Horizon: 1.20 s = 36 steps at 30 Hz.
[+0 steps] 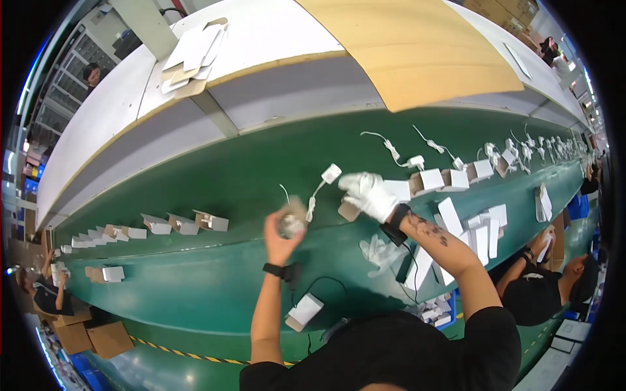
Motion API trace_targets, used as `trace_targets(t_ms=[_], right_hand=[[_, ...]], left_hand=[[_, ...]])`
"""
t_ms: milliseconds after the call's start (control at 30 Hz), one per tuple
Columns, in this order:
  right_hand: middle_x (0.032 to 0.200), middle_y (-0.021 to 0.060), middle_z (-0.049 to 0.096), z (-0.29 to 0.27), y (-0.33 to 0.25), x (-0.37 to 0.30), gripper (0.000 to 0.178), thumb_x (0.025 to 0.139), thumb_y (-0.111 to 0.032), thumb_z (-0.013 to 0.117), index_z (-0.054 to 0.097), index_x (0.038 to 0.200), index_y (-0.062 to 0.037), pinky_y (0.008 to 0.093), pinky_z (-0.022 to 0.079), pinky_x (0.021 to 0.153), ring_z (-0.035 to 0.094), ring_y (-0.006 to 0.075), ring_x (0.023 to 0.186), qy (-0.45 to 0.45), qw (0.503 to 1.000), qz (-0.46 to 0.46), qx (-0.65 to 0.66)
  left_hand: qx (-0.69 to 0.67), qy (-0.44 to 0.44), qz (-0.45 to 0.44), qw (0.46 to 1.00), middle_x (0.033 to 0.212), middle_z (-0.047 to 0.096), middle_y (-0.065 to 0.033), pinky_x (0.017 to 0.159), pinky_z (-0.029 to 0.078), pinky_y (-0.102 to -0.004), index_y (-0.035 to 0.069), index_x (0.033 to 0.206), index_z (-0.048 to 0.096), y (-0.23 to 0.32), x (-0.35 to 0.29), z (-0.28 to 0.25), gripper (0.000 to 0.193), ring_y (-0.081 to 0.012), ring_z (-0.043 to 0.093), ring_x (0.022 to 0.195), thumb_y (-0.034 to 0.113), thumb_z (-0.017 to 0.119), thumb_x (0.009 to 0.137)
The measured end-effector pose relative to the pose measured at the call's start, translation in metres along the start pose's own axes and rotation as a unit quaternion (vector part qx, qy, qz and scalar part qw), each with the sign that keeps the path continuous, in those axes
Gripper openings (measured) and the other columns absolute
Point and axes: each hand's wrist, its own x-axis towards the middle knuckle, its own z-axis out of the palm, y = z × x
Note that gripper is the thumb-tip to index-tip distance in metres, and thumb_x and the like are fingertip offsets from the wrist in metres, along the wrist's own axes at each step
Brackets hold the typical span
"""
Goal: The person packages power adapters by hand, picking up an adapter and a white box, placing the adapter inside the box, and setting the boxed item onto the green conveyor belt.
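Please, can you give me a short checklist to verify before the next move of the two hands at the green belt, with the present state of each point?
1. Left hand holds the small blurred object firmly: cannot tell, motion blur.
2. Right hand, gloved white, rests on the open white box: ok.
3. White charger with cable lies free on the green belt, apart from both hands: ok.
4. Cable clear of the left hand: cannot tell.
5. Neighbouring boxes stand apart from the gloved hand: ok.
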Motion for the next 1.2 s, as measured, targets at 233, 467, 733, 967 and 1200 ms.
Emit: trace_targets(t_ms=[233, 467, 733, 967, 1200], right_hand=[[0.102, 0.0138, 0.064, 0.127, 0.05, 0.079, 0.035, 0.078, -0.028, 0.059, 0.058, 0.11, -0.0135, 0.0395, 0.049, 0.081, 0.063, 0.0304, 0.094, -0.222, 0.95, 0.199, -0.096], [0.098, 0.0168, 0.062, 0.056, 0.017, 0.068, 0.034, 0.078, -0.036, 0.058, 0.061, 0.1, -0.0107, 0.0407, 0.05, 0.075, 0.062, 0.033, 0.089, -0.226, 0.961, 0.155, 0.012], [0.103, 0.0145, 0.056, -0.042, -0.046, -0.047, 0.038, 0.07, -0.031, 0.075, 0.061, 0.094, -0.0055, 0.0344, 0.047, 0.078, 0.057, 0.0271, 0.094, 0.073, 0.921, 0.139, 0.358], [0.109, 0.0087, 0.056, -0.066, -0.062, -0.115, 0.04, 0.08, -0.032, 0.067, 0.058, 0.104, -0.0018, 0.0309, 0.044, 0.083, 0.054, 0.0194, 0.1, 0.193, 0.732, 0.262, 0.598], [0.115, 0.0074, 0.055, -0.028, -0.054, -0.12, 0.044, 0.087, -0.02, 0.061, 0.046, 0.125, -0.0023, 0.0249, 0.042, 0.089, 0.052, 0.0115, 0.102, 0.139, 0.731, 0.325, 0.584]], left_hand=[[0.031, 0.212, -0.078, 0.974, 0.121, 0.047, -0.0144, 0.097, 0.034, -0.0378, 0.001, 0.125, 0.04, -0.11, 0.011, -0.046, 0.074, -0.0259, 0.045, 0.113, 0.015, 0.081, 0.065], [-0.066, 0.145, -0.212, 0.964, 0.133, 0.042, -0.0143, 0.1, 0.033, -0.0395, 0.0, 0.133, 0.035, 0.018, -0.036, 0.009, 0.064, -0.0257, 0.04, 0.123, 0.029, 0.065, 0.084], [-0.793, -0.022, -0.374, 0.481, 0.123, 0.053, -0.0138, 0.086, 0.047, -0.0358, 0.0, 0.135, 0.035, 0.043, -0.006, 0.114, 0.061, -0.0234, 0.057, 0.099, 0.041, 0.048, 0.092], [-0.706, -0.223, -0.279, 0.611, 0.101, 0.06, -0.0082, 0.075, 0.047, -0.0297, 0.0, 0.125, 0.05, 0.088, 0.014, 0.16, 0.039, -0.0158, 0.056, 0.086, 0.025, 0.043, 0.097], [-0.415, -0.114, -0.187, 0.883, 0.104, 0.06, -0.0078, 0.087, 0.041, -0.032, 0.004, 0.126, 0.051, 0.13, -0.013, 0.175, 0.035, -0.0172, 0.055, 0.093, 0.022, 0.04, 0.098]])
